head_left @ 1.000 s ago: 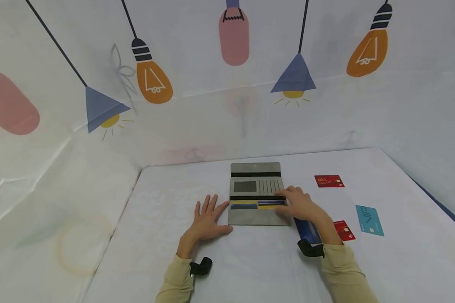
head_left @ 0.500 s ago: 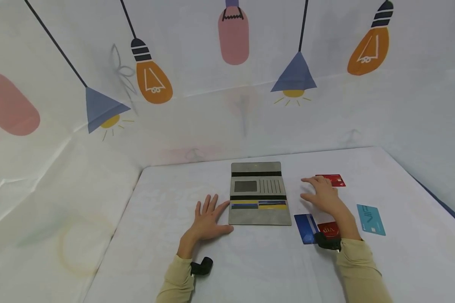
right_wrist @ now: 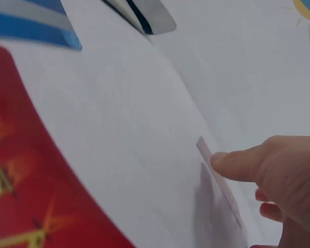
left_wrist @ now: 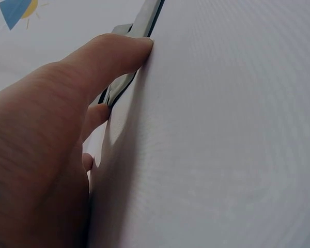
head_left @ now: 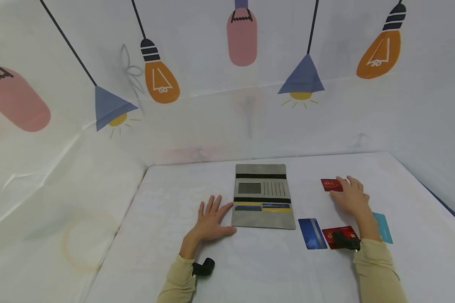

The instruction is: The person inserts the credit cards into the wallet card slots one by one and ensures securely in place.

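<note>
An unfolded grey wallet [head_left: 263, 219] lies on the table, with several cards [head_left: 277, 210] in its lower slots. My left hand [head_left: 207, 229] rests flat with its fingers spread, its thumb and index finger at the wallet's left edge. In the left wrist view, the thumb [left_wrist: 113, 54] reaches to the wallet's rim. My right hand [head_left: 351, 200] pinches a red VIP card [head_left: 329, 185] at the back right, covering its right part. Seen from the right wrist, that card [right_wrist: 226, 194] shows nearly edge-on beside the thumb, with a shadow on its left.
Nearer the front lie a blue card [head_left: 311, 234] and another red card [head_left: 330, 237], side by side. A teal card [head_left: 384, 228] sits partly behind the right wrist. The white table [head_left: 265, 269] meets a printed cloth backdrop [head_left: 212, 126] at the back.
My right hand has left the wallet's right edge and gone right to the back red card, which its fingers now hold. The left hand keeps its place by the wallet.
</note>
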The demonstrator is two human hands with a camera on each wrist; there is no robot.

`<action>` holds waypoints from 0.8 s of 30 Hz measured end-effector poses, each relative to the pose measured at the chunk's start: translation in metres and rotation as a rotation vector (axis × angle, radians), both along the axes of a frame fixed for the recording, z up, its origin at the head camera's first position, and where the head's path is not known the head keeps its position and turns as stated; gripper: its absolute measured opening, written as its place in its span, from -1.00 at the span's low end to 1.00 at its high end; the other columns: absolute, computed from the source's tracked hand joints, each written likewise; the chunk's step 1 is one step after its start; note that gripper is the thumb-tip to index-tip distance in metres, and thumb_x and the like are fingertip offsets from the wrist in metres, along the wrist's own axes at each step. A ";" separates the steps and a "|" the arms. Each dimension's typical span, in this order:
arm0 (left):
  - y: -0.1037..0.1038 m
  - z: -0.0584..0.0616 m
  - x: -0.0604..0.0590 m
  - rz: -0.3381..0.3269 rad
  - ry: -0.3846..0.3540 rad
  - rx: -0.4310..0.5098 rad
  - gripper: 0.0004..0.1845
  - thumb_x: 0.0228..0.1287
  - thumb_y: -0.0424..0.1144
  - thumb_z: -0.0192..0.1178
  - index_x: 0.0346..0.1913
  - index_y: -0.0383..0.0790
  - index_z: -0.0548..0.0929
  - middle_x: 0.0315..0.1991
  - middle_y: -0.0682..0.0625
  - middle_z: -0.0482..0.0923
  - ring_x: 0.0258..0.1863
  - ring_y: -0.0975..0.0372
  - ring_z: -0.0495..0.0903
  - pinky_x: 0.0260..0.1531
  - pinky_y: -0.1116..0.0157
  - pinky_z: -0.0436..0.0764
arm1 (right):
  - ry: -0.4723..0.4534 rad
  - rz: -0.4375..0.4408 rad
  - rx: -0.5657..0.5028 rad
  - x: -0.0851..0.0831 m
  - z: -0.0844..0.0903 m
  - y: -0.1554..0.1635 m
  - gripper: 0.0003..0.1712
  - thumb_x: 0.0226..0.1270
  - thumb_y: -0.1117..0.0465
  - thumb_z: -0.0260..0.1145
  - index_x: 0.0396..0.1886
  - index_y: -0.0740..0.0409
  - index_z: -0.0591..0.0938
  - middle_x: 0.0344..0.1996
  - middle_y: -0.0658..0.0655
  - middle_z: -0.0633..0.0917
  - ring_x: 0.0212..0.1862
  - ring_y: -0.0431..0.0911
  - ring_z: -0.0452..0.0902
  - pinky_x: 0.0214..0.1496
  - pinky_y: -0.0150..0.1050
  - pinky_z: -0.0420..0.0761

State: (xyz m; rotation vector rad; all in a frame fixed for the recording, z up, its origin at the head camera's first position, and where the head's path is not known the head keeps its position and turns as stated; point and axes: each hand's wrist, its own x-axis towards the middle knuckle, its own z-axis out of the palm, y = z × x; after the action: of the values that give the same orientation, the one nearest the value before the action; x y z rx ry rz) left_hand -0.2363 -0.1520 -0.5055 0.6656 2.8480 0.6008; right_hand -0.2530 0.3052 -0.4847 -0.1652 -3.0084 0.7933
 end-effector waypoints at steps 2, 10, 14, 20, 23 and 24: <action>0.001 0.001 0.000 -0.008 0.008 0.000 -0.13 0.19 0.25 0.22 0.52 0.05 0.24 0.59 -0.20 -0.12 0.57 -0.12 -0.28 0.42 -0.24 -0.29 | -0.036 0.007 0.029 0.001 -0.002 0.003 -0.25 0.44 0.12 0.07 0.47 0.43 0.10 0.39 0.63 -0.03 0.40 0.52 -0.22 0.21 0.56 -0.03; 0.001 0.003 0.001 -0.004 0.020 0.021 -0.14 0.17 0.23 0.24 0.51 0.03 0.26 0.58 -0.22 -0.09 0.57 -0.14 -0.26 0.41 -0.26 -0.27 | -0.022 0.011 0.092 0.003 -0.005 -0.006 -0.42 0.42 0.15 0.11 0.29 0.45 0.31 0.05 0.59 0.26 0.12 0.47 0.10 0.03 0.48 0.17; 0.000 0.002 0.001 -0.004 0.023 0.007 -0.14 0.17 0.24 0.23 0.51 0.03 0.26 0.58 -0.22 -0.09 0.57 -0.14 -0.25 0.41 -0.26 -0.26 | -0.026 -0.005 0.108 0.007 -0.006 -0.010 -0.36 0.42 0.15 0.16 0.34 0.45 0.27 -0.02 0.56 0.29 0.08 0.44 0.12 0.03 0.46 0.20; 0.001 0.000 0.001 -0.003 0.019 0.014 -0.14 0.17 0.24 0.23 0.51 0.02 0.27 0.58 -0.23 -0.09 0.57 -0.14 -0.25 0.41 -0.27 -0.27 | -0.056 -0.015 0.124 0.012 -0.006 -0.013 -0.26 0.42 0.12 0.15 0.40 0.48 0.18 -0.03 0.57 0.28 0.07 0.43 0.12 0.05 0.44 0.22; 0.001 0.000 0.001 -0.002 0.026 0.013 -0.14 0.17 0.24 0.23 0.50 0.02 0.27 0.58 -0.22 -0.08 0.57 -0.14 -0.25 0.41 -0.26 -0.27 | -0.065 -0.012 0.126 0.013 -0.006 -0.014 -0.24 0.41 0.10 0.16 0.40 0.50 0.17 -0.04 0.57 0.27 0.06 0.42 0.12 0.04 0.42 0.22; 0.001 0.000 0.001 -0.002 0.028 0.016 -0.14 0.17 0.24 0.23 0.50 0.02 0.27 0.58 -0.22 -0.08 0.57 -0.14 -0.25 0.41 -0.26 -0.27 | -0.067 -0.012 0.127 0.013 -0.005 -0.015 -0.24 0.41 0.10 0.16 0.39 0.52 0.18 -0.04 0.57 0.28 0.06 0.42 0.12 0.04 0.41 0.22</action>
State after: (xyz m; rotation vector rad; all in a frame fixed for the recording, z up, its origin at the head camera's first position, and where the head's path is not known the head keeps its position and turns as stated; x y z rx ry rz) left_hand -0.2356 -0.1511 -0.5059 0.6847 2.8708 0.6202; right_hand -0.2399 0.2902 -0.4901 -0.2097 -3.1052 0.6056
